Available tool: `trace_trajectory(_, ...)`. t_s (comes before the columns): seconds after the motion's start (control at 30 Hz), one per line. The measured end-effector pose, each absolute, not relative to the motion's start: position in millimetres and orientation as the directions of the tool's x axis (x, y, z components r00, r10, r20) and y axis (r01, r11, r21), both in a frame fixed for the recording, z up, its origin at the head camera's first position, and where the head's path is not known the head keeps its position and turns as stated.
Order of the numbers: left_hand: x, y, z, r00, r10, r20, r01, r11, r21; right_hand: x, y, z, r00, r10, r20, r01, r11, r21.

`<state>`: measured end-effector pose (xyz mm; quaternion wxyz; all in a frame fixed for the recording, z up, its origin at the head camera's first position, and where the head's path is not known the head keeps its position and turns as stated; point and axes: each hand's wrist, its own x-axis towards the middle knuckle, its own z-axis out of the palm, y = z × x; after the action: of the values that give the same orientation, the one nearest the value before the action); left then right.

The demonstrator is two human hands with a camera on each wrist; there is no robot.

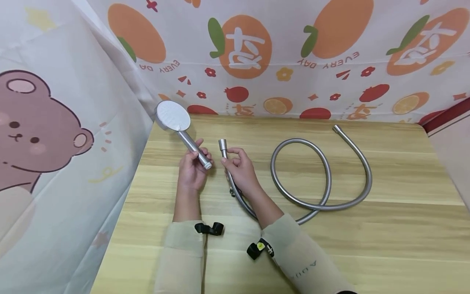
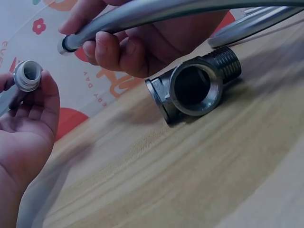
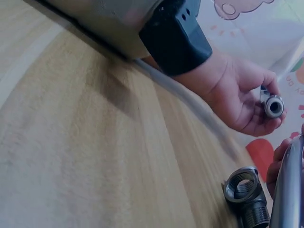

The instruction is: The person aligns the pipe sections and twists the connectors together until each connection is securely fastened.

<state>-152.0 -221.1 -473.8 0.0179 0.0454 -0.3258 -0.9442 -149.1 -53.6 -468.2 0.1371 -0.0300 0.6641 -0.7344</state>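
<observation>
In the head view my left hand (image 1: pixel 192 173) holds the handle of a handheld shower head (image 1: pixel 173 116). Its white face points up, and the handle's threaded end (image 1: pixel 207 165) slants down toward the right. Just across from it, my right hand (image 1: pixel 243 172) pinches a grey shower hose (image 1: pixel 330 208) below its metal end fitting (image 1: pixel 222 143). A gap separates that fitting from the handle's end. On the table beneath the right hand lies a dark metal tee fitting (image 2: pixel 164 90) with a threaded side, mostly covered in the head view.
The hose loops over the right of the wooden table (image 1: pixel 400 228), its other end (image 1: pixel 336 128) near the back edge. A fruit-print curtain (image 1: pixel 286 45) hangs behind, and a bear-print cloth (image 1: pixel 36 122) is at the left. Black wrist cameras (image 1: pixel 210 228) sit on both sleeves.
</observation>
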Motion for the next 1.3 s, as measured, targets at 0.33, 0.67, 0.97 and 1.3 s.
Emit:
trace_trajectory(0.33,-162.4,-221.5,-476.3,-0.995,-0.076,-0.069,0.018,-0.788,0.615,-144.3,-45.1,-457.3,-0.960,-0.234,-0.156,0.188,-0.117,-0.975)
trace_trajectory(0.67,-168.6,-217.3,-482.9,-0.999,-0.032,-0.038,0.002,-0.783,0.622,-141.5,-33.1,-456.5,-0.927,-0.329,-0.181,0.320,-0.438,-0.840)
trace_trajectory(0.97,-177.2,-216.4,-480.1,-1.000,0.016,0.026,0.003,-0.813,0.582,-148.9,-31.6,-452.6,-0.914,-0.386,-0.121,0.337,-0.561,-0.756)
trace_trajectory(1.3,-179.5,-214.6,-486.5,-0.999,0.017,0.034,0.006,-0.809,0.588,-150.6,-33.2,-458.9,-0.925,-0.365,-0.109,0.329,-0.623,-0.710)
